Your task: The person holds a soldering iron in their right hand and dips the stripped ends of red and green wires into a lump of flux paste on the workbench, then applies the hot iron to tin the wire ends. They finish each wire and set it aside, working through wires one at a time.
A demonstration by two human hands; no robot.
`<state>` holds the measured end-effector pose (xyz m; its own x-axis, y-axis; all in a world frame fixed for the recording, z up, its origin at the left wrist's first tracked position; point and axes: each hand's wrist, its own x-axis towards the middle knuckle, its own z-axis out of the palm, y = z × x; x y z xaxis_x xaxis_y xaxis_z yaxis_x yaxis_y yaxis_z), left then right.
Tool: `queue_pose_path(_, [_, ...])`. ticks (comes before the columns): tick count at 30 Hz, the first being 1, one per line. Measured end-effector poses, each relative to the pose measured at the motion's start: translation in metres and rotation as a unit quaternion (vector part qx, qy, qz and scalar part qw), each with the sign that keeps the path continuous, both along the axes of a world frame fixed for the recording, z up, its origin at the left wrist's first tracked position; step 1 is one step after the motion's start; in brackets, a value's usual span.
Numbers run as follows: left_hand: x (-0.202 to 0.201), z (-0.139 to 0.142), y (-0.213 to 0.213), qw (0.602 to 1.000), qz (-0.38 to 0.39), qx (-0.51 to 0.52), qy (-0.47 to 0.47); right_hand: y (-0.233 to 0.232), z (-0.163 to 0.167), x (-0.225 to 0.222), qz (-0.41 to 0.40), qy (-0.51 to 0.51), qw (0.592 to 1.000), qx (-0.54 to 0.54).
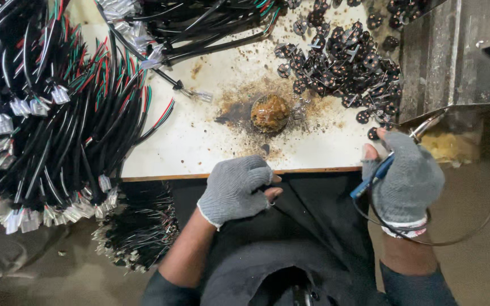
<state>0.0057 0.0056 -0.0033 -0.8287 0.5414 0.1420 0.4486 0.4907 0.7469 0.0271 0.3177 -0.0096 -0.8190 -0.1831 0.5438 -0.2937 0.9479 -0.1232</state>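
Right hand (406,184) grips soldering iron (395,154) right of flux tin (270,113); left hand (235,190) curled below it, probably pinching a wire. Risk: hot tip near glove, burn.

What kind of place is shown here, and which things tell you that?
Probably a small electronics assembly or soldering workbench. The gloved right hand holds a blue-handled soldering iron; bundles of black cables with white plastic connectors cover the stained white tabletop, beside a heap of small black round components.
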Motion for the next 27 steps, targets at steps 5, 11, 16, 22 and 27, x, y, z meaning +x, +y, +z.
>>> queue_pose_path(5, [0.001,0.0,0.002,1.0,0.027,-0.004,0.015,-0.039,0.006,-0.01,0.006,-0.034,0.997,-0.064])
queue_pose_path(11, [-0.001,0.006,0.007,0.999,0.024,-0.025,0.009,-0.044,0.012,-0.018,0.031,-0.007,0.997,-0.07])
queue_pose_path(16, [0.0,0.004,0.008,0.998,0.037,-0.056,0.0,-0.037,0.012,-0.024,-0.004,-0.057,0.997,-0.043])
queue_pose_path(22, [0.005,0.0,0.025,0.99,0.128,-0.042,0.045,-0.067,0.007,-0.022,0.017,-0.124,0.988,-0.094])
queue_pose_path(27, [-0.001,-0.003,0.035,0.988,0.112,-0.073,0.075,-0.078,0.014,-0.026,0.056,-0.142,0.977,-0.149])
